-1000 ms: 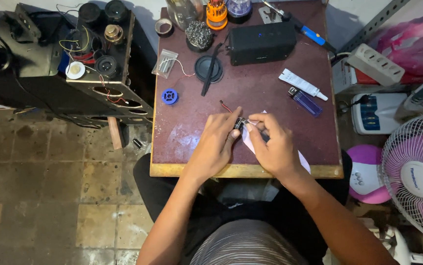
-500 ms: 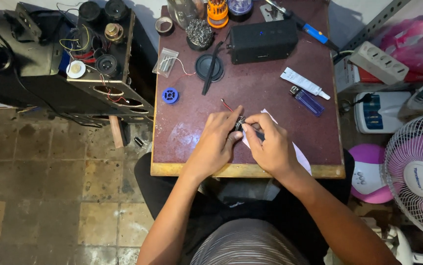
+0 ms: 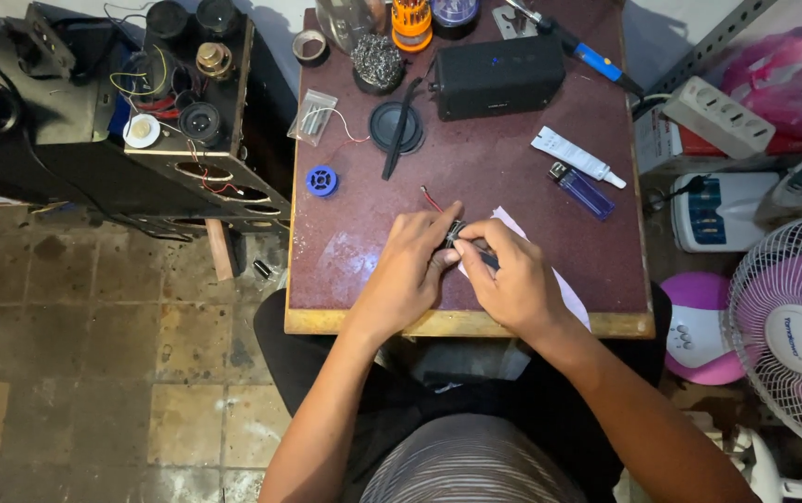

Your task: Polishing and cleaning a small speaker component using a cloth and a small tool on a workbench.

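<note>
Near the front edge of the bench (image 3: 382, 321), close to its middle, I see both of my hands meeting over one small part. My left hand (image 3: 407, 278) comes in from the left with thumb and forefinger pinched narrow on a small dark component (image 3: 457, 231). My right hand (image 3: 512, 279) closes around it from the other side, its grip curled tight, though I cannot tell how much of the part sits inside the palm. A thin red wire (image 3: 431, 198) trails off the component toward the far side. Under the right hand lies a pale sheet of paper (image 3: 570, 296), reaching toward the front right corner.

I judge the component light and rigid but delicate. The wire looks soft and easily pulled loose, so the body, not the lead, seems the place to pinch. It is small enough to slip from fingertips.

Farther back, left of centre, sits a small blue spool (image 3: 322, 180). Behind it lie a clear bag (image 3: 312, 116) of small parts and a round black speaker cone (image 3: 395, 126) with a dark tool across it. Toward the right edge rest a purple lighter (image 3: 585, 190) and a white tube (image 3: 576, 156). Along the far edge stand a black box speaker (image 3: 498, 76), a tangle of metal wool in a holder (image 3: 378, 61), an orange-capped holder (image 3: 412, 22) and a blue-handled soldering iron (image 3: 579, 48).

Beyond the bench's right edge stands a pink and white fan (image 3: 796, 331).
</note>
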